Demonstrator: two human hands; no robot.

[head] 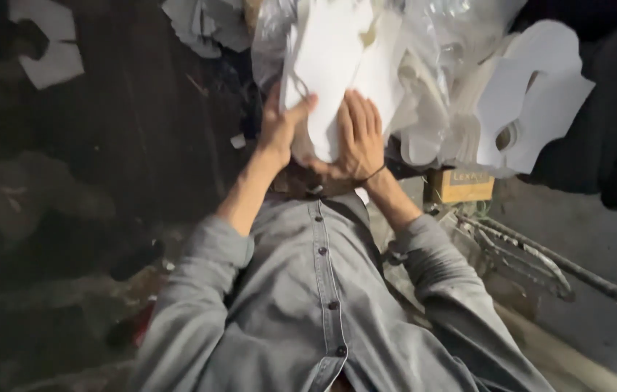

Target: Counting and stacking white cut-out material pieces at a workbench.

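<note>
White, stiff sheet material, likely foam or card: a sole-shaped cutout (327,80) held up in front of the chest, close to the camera. Left hand (279,127) has its grip closed on the cutout's left edge, thumb over the front face and fingers wrapped behind. Right hand (359,134) lies flat and open against the lower right of the face, fingers spread upward, pressing rather than pinching; a thin band sits at that wrist. Judged step: steadying or squaring the piece, perhaps a small stack of pieces, between the two hands; whether there is one layer or several cannot be told. A next move would call for a firm hold at the left edge while the flat palm slides or lets go, since the sheet looks light and bendable. The cutout is long, rounded at the lower end, clean and unmarked on the face. Behind and to the right, a loose heap of white offcuts (533,94) with oval holes, mixed with clear plastic wrap (454,29). A small tan cardboard box (461,185) sits below the heap. Dark floor (105,145) at left carries stray white scraps (51,43). Grey button-up shirt (323,305) fills the lower view.
</note>
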